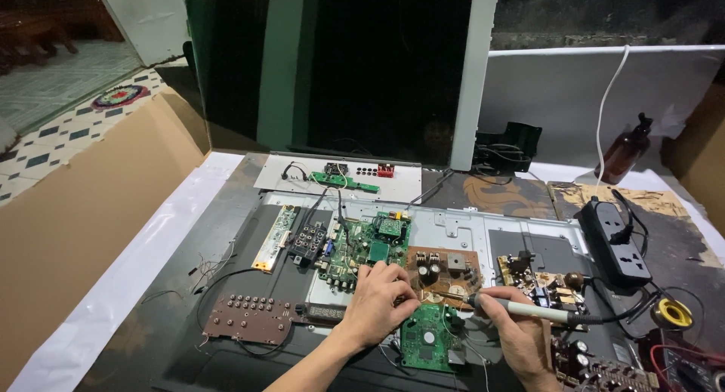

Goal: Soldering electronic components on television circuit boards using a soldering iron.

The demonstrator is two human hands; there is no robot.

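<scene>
The right hand point(521, 331) holds a soldering iron point(521, 309) beside the left hand point(377, 301) over a brown circuit board point(445, 267).

Bare forearms, ringless left hand point(375, 304), right hand point(515, 333)

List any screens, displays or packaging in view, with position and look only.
Flat-panel screen: leans upright at the back of the bench, large dark rectangle, unlit, pale frame edge on its right.
Small digit display: beside the left hand, narrow black strip, unlit.
Cardboard sheet: far left, plain brown, flat.
No labels legible.
</scene>
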